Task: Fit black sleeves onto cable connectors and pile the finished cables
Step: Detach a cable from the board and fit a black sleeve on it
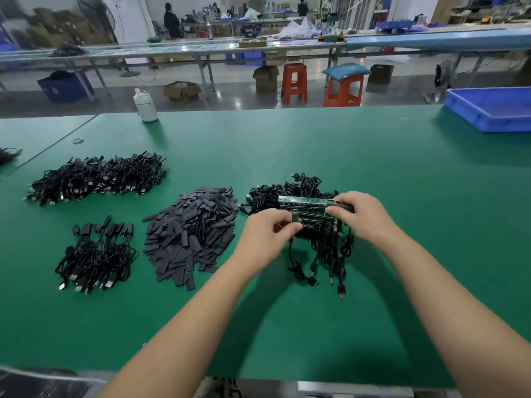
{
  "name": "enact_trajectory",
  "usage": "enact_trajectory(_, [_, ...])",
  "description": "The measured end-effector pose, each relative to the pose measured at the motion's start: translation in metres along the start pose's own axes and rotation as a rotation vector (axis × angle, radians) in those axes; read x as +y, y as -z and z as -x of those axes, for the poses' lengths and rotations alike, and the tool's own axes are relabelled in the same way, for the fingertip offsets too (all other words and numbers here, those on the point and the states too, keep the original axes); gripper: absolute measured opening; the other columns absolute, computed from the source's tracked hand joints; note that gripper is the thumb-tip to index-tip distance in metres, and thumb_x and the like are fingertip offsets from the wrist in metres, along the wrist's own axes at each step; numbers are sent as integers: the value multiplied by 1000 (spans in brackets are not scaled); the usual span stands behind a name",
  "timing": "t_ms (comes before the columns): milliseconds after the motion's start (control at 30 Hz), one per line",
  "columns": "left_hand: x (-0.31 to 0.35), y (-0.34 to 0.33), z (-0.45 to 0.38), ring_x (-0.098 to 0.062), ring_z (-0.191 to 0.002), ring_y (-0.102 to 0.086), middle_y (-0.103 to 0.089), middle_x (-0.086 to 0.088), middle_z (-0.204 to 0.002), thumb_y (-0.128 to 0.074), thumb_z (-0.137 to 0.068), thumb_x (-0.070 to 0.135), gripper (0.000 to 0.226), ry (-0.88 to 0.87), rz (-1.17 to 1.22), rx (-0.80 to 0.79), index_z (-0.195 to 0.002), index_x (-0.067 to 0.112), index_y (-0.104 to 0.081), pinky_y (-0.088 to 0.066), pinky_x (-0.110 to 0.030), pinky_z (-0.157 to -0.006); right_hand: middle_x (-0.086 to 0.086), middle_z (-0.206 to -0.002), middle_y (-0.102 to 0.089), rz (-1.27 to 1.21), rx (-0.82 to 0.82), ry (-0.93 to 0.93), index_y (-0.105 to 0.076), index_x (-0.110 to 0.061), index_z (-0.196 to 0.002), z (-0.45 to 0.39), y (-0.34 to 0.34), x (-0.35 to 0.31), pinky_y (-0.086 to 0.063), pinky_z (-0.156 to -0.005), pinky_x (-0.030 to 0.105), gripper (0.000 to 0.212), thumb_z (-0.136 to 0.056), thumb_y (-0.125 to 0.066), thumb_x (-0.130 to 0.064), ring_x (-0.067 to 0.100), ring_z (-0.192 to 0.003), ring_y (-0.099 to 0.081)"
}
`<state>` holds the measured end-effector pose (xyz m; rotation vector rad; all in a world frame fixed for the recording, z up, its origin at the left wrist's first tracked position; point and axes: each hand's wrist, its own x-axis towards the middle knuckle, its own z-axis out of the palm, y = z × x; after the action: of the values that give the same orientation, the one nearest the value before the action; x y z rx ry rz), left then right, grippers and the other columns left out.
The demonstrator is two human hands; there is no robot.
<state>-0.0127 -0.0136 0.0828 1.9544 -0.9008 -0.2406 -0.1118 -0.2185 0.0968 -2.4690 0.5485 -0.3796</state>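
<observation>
The boards (307, 209) — a stacked bundle of green strips with black cables (324, 254) hanging from them — sit lifted just above the mat (373, 173), in front of the raw heap (293, 191). The right hand (365, 216) grips the bundle's right end, fingers curled over the top strip. The left hand (267, 234) pinches one small green board end (296, 219) between thumb and forefinger at the bundle's near-left corner; whether that piece is already free of the strip I cannot tell.

The main risk, as I judge it, is in the pull: the dangling cables are tangled together, so drawing one out could drag its neighbours along, or tip the whole bundle from the right hand's grip. A sideways twist on the pinched piece might strain the joint where its cable meets the board.

The next worry is the sleeves (189, 228) — a loose grey-black mound just left of the hands. A forearm swinging across could scatter them towards the finished pile (97, 254) at near left, mixing parts. A bigger cable heap (97, 179) lies beyond that, well apart. A white bottle (145, 104) and a blue tray (488, 110) stand at the far edge, out of reach of any mishap.
</observation>
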Motion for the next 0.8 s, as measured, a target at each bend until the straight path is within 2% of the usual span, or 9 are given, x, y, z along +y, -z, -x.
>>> enact_trajectory(100, [0, -2, 4, -12, -66, -69, -59, 7, -65, -72, -87, 23, 20, -6, 47, -32, -74, 24, -57, -54, -35, -70, 0, -126, -60, 70, -34, -57, -55, -21, -135, -10, -18, 7, -46, -98, 38, 49, -91, -70, -37, 22, -118, -56])
enact_trajectory(200, [1, -4, 7, -6, -63, -53, -56, 12, -65, -72, -86, 28, 19, -59, -53, -32, -75, 26, -57, -45, -25, -66, 8, -141, -45, 218, 103, -59, -35, -18, -149, -10, -26, 11, -35, -112, 43, 79, -85, -75, -40, 26, -131, -43])
enact_trajectory(267, [2, -3, 7, -10, -65, -49, -56, 8, -68, -71, -87, 34, 22, -72, -81, -23, -72, 23, -57, -43, -26, -66, 12, -140, -45, 334, 323, 65, -43, -12, -145, -4, -32, 9, -32, -114, 46, 73, -85, -75, -37, 29, -132, -41])
enact_trajectory(367, [4, 0, 3, -10, -62, -43, -49, 9, -66, -70, -88, 35, 32, -47, -74, 36, -66, 19, -55, -36, -27, -62, 6, -115, -65, 146, 572, 261, -66, -12, -118, 9, -45, -12, -46, -100, 42, 31, -94, -61, -31, 21, -111, -56])
enact_trajectory(433, [5, 1, 1, -12, -55, -41, -51, 5, -58, -70, -89, 31, 32, 18, 113, 13, -67, 12, -59, -35, -28, -56, -7, -93, -72, -167, 369, 188, -73, -26, -98, 19, -55, -31, -53, -83, 37, 33, -100, -44, -42, 12, -90, -64])
enact_trajectory(500, [4, 3, 1, -13, -49, -44, -56, -1, -55, -69, -91, 26, 29, 79, 336, 6, -68, 9, -62, -37, -24, -50, -9, -90, -76, -533, -64, -28, -75, -33, -93, 26, -67, -46, -53, -82, 29, 49, -103, -32, -54, 9, -89, -70])
enact_trajectory(567, [-3, 6, 2, -11, -47, -47, -58, -1, -58, -70, -91, 18, 16, 132, 465, 43, -77, 9, -67, -37, -19, -46, 2, -88, -78, -888, -291, -203, -76, -22, -90, 28, -80, -51, -55, -78, 26, 57, -103, -31, -56, 19, -86, -74])
enact_trajectory(700, [-29, 16, 5, -7, -44, -39, -61, 5, -57, -70, -90, 13, 3, 227, 471, 70, -87, 11, -71, -30, -17, -42, -2, -63, -59, -907, -240, -168, -75, -17, -96, 33, -105, -42, -44, -56, 23, 25, -101, -55, -32, 13, -54, -52])
enact_trajectory(800, [-58, 28, 8, -9, -49, -42, -66, -3, -69, -69, -90, 16, 5, 266, 322, 58, -95, 17, -72, -35, -22, -49, -9, -53, -34, -906, -262, -262, -76, -16, -97, 34, -121, -39, -24, -46, 23, 20, -99, -60, -26, 10, -48, -27])
